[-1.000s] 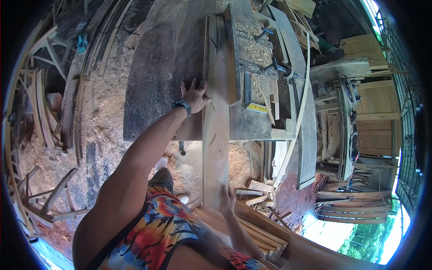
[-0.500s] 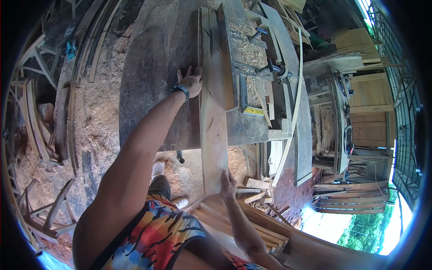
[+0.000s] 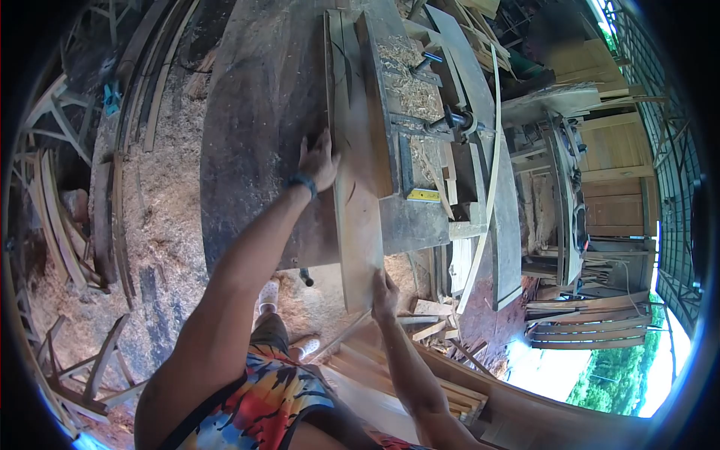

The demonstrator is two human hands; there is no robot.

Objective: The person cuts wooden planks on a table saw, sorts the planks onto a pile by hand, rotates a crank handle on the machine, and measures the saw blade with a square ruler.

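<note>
A long pale wooden board (image 3: 360, 217) lies lengthwise on the dark worktable (image 3: 259, 135), its near end sticking out past the table's front edge. My left hand (image 3: 320, 165), with a dark band at the wrist, rests against the board's left edge, fingers stretched forward. At the overhanging end, my right hand (image 3: 385, 292) grips the board's right edge. Along the board's right side stands a straight wooden fence (image 3: 381, 127). A clamp (image 3: 450, 120) sits on the table beyond that fence. Next to it lies a square with a yellow stock (image 3: 424, 195).
Shavings cover part of the tabletop at right and the floor (image 3: 169, 210) at left. Stacked wood pieces (image 3: 442, 386) stand close by my right forearm. A long thin strip (image 3: 491, 195) leans across the right side. Curved wooden parts (image 3: 56, 217) stand at far left.
The board has moved a little away from me along the fence, with my right hand following its end. My left hand sits slightly nearer me, fingers less spread. The view has shifted a little.
</note>
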